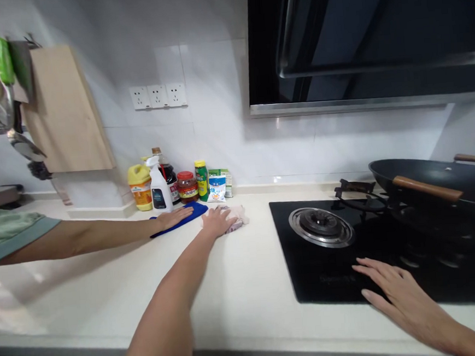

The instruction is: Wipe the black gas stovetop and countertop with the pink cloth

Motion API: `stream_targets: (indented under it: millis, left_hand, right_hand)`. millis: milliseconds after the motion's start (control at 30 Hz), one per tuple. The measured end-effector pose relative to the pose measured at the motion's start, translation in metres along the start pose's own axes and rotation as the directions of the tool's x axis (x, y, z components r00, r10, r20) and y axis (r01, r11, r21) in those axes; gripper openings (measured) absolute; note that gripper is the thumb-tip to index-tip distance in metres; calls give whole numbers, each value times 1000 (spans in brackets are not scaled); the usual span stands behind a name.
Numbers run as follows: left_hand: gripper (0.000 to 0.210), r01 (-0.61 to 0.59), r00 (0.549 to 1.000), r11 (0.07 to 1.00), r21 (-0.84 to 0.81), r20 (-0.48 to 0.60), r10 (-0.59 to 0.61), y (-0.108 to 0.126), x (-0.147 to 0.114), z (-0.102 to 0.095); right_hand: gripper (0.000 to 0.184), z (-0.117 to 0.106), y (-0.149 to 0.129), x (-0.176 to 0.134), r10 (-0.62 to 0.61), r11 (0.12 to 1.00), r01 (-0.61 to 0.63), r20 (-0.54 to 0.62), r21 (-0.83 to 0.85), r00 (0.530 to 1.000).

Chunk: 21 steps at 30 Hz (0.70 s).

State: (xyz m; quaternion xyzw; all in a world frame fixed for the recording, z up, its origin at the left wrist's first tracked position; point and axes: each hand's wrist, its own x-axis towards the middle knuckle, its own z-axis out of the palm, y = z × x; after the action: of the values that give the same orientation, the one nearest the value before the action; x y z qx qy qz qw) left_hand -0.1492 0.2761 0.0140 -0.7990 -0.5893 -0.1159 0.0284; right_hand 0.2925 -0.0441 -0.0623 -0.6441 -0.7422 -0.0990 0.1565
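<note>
My left hand (216, 222) presses on a crumpled pale pink cloth (240, 215) on the counter, its fingers curved over the fabric. Part of the cloth is hidden under the palm. Over the front of the black gas cooktop (319, 276), my right hand (394, 289) is held with its fingers stretched out and nothing in it. Whether it touches the glass, I cannot tell. Another person's hand (175, 218) lies flat on a blue cloth (196, 209), just left of mine.
Behind the cloths stand a white spray bottle (160, 187), a yellow jug (140, 187), a red-lidded jar (188, 187), a green shaker (201, 181) and a small packet (217, 188). A wok (421, 166) sits on the right burner, under the range hood (338, 104).
</note>
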Motion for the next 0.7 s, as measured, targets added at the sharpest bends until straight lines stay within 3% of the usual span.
stream_targets:
  millis: [233, 400, 567, 700]
  left_hand:
    - [57, -17, 1000, 999, 48, -19, 18, -2, -78, -19]
    - [51, -85, 995, 994, 75, -47, 89, -5, -161, -32]
    - [51, -212, 962, 971, 110, -152, 228, -25, -256, -38]
    - [51, -217, 957, 966, 138, -163, 239, -36, -299, -42]
  right_hand:
    - [54, -9, -8, 5, 16, 999, -17, 14, 28, 1000]
    - [55, -12, -11, 5, 19, 998, -20, 6, 55, 1000]
    - [53, -16, -16, 4, 23, 996, -21, -19, 86, 1000]
    - [53, -17, -18, 4, 25, 994, -23, -14, 111, 1000]
